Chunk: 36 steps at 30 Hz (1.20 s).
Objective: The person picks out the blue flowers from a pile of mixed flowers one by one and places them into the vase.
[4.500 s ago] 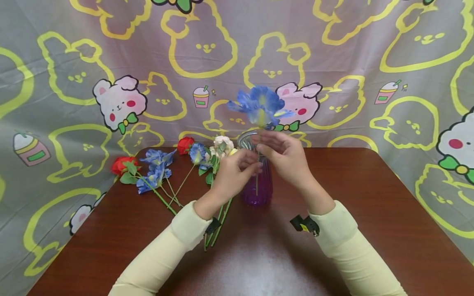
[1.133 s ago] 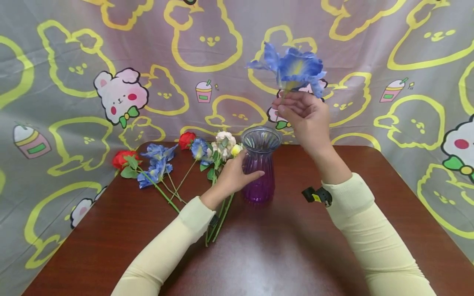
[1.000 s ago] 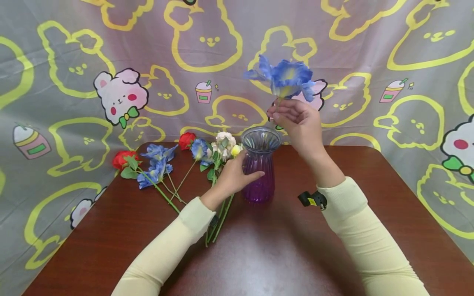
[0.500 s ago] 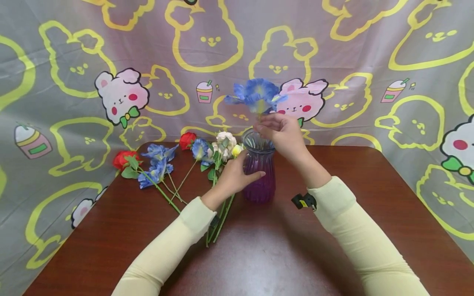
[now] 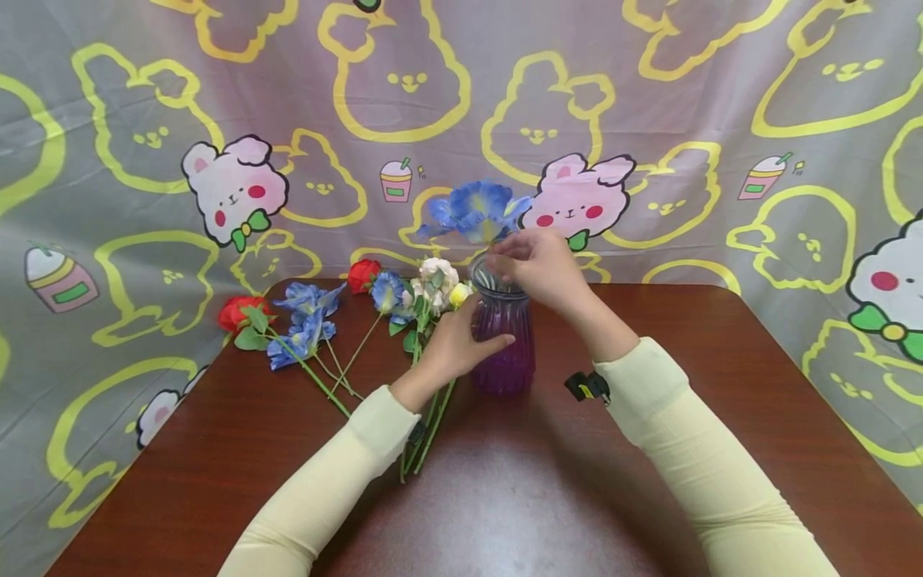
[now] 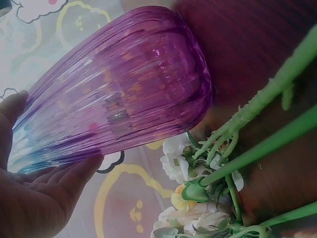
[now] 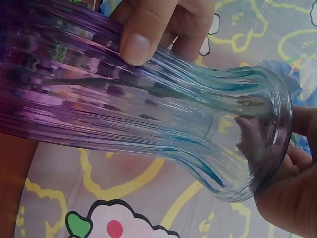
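Note:
A ribbed glass vase (image 5: 507,370), purple below and clear bluish at the flared mouth, stands upright on the table. My left hand (image 5: 456,346) grips its left side, thumb across the front; the left wrist view shows the fingers against the glass (image 6: 133,84). Over the mouth, my right hand (image 5: 544,268) pinches a blue artificial flower (image 5: 477,210) just below its bloom. The stem runs down inside the vase, seen through the glass in the right wrist view (image 7: 148,129). There, the right hand (image 7: 290,198) is at the rim, its fingertips partly hidden.
Left of the vase lie red roses (image 5: 241,314), blue flowers (image 5: 306,320) and pale flowers (image 5: 436,282) with a yellow bloom, their green stems pointing toward the front. The brown table (image 5: 721,417) backs onto a patterned cloth (image 5: 433,64).
My right hand lifted the blue flower up right of the vase, then lowered it leftward, bringing its stem into the mouth. My left hand moved from the flower's stem to the vase's side.

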Motion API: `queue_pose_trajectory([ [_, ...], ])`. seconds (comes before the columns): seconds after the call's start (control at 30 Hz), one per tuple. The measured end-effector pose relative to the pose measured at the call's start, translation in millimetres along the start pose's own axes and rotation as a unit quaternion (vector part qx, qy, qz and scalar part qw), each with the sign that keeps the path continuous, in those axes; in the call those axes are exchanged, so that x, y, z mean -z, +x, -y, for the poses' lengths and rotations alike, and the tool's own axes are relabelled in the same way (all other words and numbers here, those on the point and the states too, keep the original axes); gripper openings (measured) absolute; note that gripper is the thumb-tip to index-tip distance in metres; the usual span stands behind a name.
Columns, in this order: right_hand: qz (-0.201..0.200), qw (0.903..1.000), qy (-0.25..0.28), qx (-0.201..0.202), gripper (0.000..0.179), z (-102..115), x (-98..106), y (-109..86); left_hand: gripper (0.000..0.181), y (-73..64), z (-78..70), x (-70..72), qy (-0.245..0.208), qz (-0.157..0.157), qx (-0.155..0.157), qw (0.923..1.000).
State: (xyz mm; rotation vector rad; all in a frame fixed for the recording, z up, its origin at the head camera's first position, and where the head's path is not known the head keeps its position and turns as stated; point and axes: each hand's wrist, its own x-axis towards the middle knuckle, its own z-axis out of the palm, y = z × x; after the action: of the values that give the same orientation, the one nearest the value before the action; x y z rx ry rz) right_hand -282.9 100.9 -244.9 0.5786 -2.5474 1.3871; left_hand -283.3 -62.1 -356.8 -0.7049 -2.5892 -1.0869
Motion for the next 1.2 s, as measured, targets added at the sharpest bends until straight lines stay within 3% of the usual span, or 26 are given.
queue_pose_trajectory([
  [0.33, 0.07, 0.9952, -0.067, 0.016, 0.018, 6.3, -1.3, 2.9, 0.086, -1.1, -1.7, 1.2, -0.002, 0.011, 0.017, 0.9998],
  [0.73, 0.095, 0.987, -0.126, 0.033, 0.02, 7.9, -3.4, 3.8, 0.081, -0.2, 1.2, -0.5, -0.001, 0.01, 0.001, 0.9999],
  [1.0, 0.11, 0.9852, -0.127, 0.036, 0.017, 8.5, -2.2, 2.3, 0.078, -0.3, 0.6, 0.1, -0.006, 0.009, -0.007, 0.9999],
  [1.2, 0.109, 0.9833, -0.136, 0.052, 0.018, 8.9, -1.6, 2.5, 0.082, -0.7, 0.3, 0.8, -0.008, 0.015, 0.005, 0.9998],
])
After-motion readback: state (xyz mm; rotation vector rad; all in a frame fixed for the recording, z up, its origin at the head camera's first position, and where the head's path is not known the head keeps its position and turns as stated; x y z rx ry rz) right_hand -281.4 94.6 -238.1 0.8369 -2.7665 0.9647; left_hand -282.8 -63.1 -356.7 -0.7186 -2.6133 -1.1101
